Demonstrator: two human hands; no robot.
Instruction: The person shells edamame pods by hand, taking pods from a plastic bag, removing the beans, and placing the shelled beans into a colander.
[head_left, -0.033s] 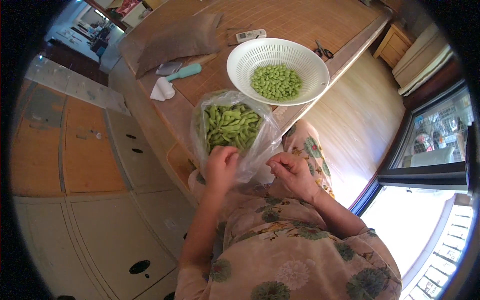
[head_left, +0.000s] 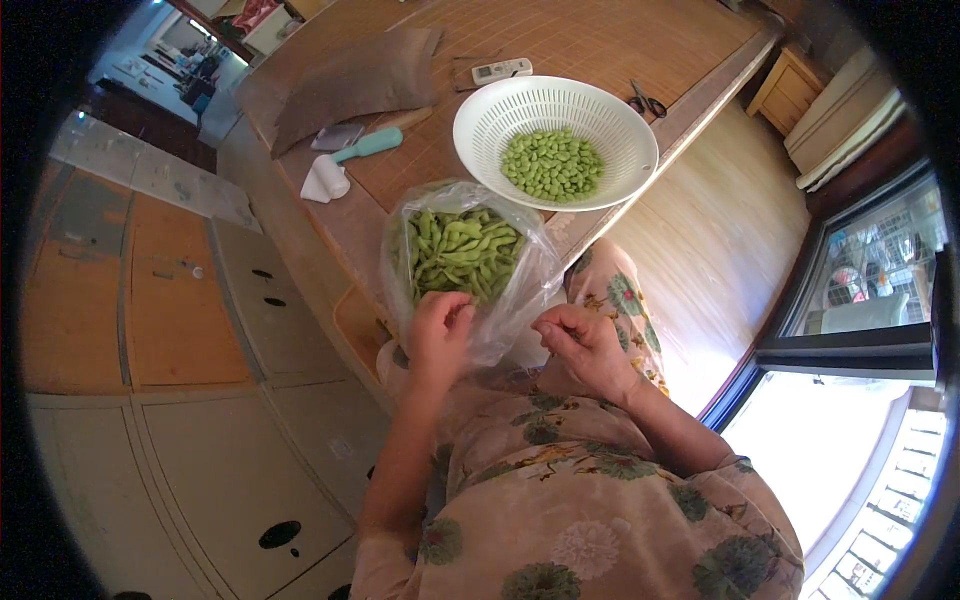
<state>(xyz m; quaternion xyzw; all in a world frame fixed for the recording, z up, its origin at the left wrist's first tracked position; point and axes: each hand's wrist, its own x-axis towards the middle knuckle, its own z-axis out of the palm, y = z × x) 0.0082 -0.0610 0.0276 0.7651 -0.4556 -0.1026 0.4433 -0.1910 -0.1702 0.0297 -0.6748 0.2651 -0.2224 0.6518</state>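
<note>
A clear plastic bag [head_left: 545,262] stands gaping at the table's near edge, full of green soybean pods [head_left: 465,250]. My left hand [head_left: 442,335] is at the bag's near left rim, slightly blurred, its fingers curled in; whatever they may hold is hidden. Just right of the bag is my right hand [head_left: 592,352], thumb and fingers pinched together, and I cannot make out anything between them. Beyond the bag, a white slotted colander [head_left: 490,130] holds a heap of shelled green beans [head_left: 553,165].
Left of the colander lie a turquoise-handled tool [head_left: 370,145], a white roll [head_left: 326,180] and a brown cushion-like piece [head_left: 350,85]. A remote control [head_left: 502,71] rests behind the colander, black scissors [head_left: 647,100] to its right. Cabinets [head_left: 190,300] line the left side.
</note>
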